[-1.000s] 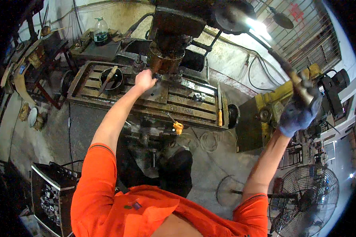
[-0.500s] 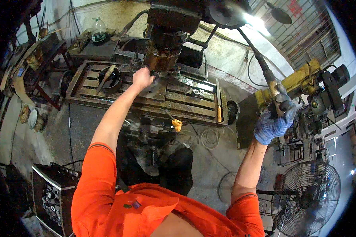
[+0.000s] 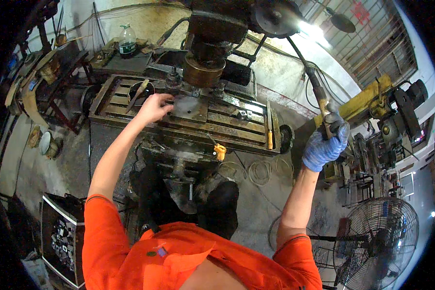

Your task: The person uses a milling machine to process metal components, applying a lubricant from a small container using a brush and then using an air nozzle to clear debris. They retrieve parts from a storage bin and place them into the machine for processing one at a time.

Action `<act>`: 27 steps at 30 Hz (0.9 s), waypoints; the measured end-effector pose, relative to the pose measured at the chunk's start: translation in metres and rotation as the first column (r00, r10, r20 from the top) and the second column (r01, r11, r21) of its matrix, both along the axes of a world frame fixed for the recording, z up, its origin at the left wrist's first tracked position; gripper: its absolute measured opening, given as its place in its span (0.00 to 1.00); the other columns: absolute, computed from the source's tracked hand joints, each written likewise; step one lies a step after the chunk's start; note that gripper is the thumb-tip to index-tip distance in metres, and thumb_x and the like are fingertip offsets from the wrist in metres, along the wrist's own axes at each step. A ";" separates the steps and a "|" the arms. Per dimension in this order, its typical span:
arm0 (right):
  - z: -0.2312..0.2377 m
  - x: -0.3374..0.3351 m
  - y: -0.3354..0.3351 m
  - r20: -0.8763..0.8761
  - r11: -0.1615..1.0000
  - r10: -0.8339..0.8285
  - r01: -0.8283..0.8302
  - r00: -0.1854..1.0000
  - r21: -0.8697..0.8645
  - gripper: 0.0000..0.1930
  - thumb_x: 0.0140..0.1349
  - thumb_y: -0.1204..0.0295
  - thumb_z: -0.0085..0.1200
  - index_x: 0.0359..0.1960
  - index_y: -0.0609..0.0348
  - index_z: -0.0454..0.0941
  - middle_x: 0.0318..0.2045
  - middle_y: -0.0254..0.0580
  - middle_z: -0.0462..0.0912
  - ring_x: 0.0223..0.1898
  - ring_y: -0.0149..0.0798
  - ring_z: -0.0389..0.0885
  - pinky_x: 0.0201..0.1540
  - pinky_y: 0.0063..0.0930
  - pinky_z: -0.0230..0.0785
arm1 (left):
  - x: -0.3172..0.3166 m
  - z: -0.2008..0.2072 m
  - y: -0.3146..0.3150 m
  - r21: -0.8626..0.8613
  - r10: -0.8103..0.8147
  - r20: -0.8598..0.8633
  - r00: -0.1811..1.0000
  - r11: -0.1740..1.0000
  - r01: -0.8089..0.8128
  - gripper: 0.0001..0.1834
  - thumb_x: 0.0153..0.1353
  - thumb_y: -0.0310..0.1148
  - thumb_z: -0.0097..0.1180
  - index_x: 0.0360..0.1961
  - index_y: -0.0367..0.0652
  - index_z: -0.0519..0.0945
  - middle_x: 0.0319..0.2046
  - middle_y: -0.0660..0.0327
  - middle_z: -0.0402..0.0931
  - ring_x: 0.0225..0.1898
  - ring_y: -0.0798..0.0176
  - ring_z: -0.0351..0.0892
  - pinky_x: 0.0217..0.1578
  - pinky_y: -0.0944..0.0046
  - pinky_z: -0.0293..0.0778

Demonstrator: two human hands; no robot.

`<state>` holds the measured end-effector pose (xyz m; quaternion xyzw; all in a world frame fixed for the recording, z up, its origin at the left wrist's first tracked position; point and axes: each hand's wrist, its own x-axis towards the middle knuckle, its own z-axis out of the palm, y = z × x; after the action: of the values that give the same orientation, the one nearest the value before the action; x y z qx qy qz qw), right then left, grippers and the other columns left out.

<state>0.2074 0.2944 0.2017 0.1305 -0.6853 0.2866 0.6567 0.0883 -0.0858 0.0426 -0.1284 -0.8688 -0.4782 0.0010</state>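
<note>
My bare left hand (image 3: 154,108) is over the slotted machine table (image 3: 179,126), beside a dark round pot (image 3: 141,99) with a brush (image 3: 139,93) lying across it. Its fingers are bent together, and a small dark bit shows at their tips, too small to name. To its right hangs the dark, oily spindle head (image 3: 204,70) of an upright milling or drilling machine. A blue-grey work glove covers my right hand (image 3: 325,144), which is wrapped round the end of the machine's long lever (image 3: 318,89).
Small metal blocks (image 3: 244,115) and a yellow-handled file (image 3: 270,137) lie on the table's right part. A yellow-handled tool (image 3: 219,152) sits at its front edge. A box of metal pieces (image 3: 63,241) stands lower left, a fan (image 3: 377,241) lower right, a plastic bottle (image 3: 127,42) behind.
My left hand has drawn back from under the spindle head, leftward and toward me. The right hand, still on the lever, has shifted slightly left. The view has turned a little.
</note>
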 end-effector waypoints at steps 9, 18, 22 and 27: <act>-0.004 0.000 -0.002 0.096 0.977 0.176 -0.163 0.980 -0.135 0.11 0.59 0.75 0.40 0.18 0.63 0.63 0.21 0.38 0.70 0.33 0.41 0.76 0.47 0.38 0.67 | 0.053 0.007 -0.032 -0.031 -0.027 0.049 0.998 0.999 0.028 0.18 0.53 0.29 0.55 0.45 0.34 0.74 0.18 0.59 0.74 0.13 0.70 0.70 0.16 0.67 0.67; -0.024 -0.005 0.004 0.027 0.866 0.446 -0.424 0.895 -0.263 0.16 0.61 0.66 0.40 0.24 0.65 0.73 0.27 0.43 0.77 0.35 0.38 0.74 0.44 0.33 0.63 | 0.061 0.014 -0.035 -0.018 -0.029 0.025 0.999 0.999 0.030 0.17 0.53 0.28 0.54 0.45 0.33 0.73 0.18 0.60 0.74 0.13 0.71 0.70 0.16 0.68 0.67; -0.030 -0.004 0.003 0.061 0.865 0.436 -0.399 0.898 -0.304 0.21 0.58 0.56 0.47 0.30 0.67 0.77 0.28 0.42 0.79 0.28 0.30 0.70 0.33 0.25 0.61 | 0.064 0.015 -0.038 -0.045 -0.038 -0.003 0.999 0.998 0.037 0.18 0.52 0.28 0.54 0.45 0.33 0.73 0.19 0.59 0.75 0.14 0.71 0.71 0.16 0.68 0.67; -0.036 -0.005 0.008 0.092 0.879 0.422 -0.383 0.902 -0.283 0.17 0.63 0.66 0.38 0.24 0.67 0.73 0.27 0.44 0.77 0.32 0.32 0.72 0.42 0.23 0.62 | 0.069 0.021 -0.046 0.028 -0.012 -0.004 1.000 1.000 0.012 0.20 0.51 0.29 0.55 0.46 0.32 0.73 0.22 0.56 0.77 0.17 0.70 0.73 0.18 0.68 0.69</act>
<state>0.2020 0.3026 0.1658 0.1619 -0.6474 0.5128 0.5401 0.1573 -0.1321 0.0637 -0.1343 -0.8613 -0.4900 0.0014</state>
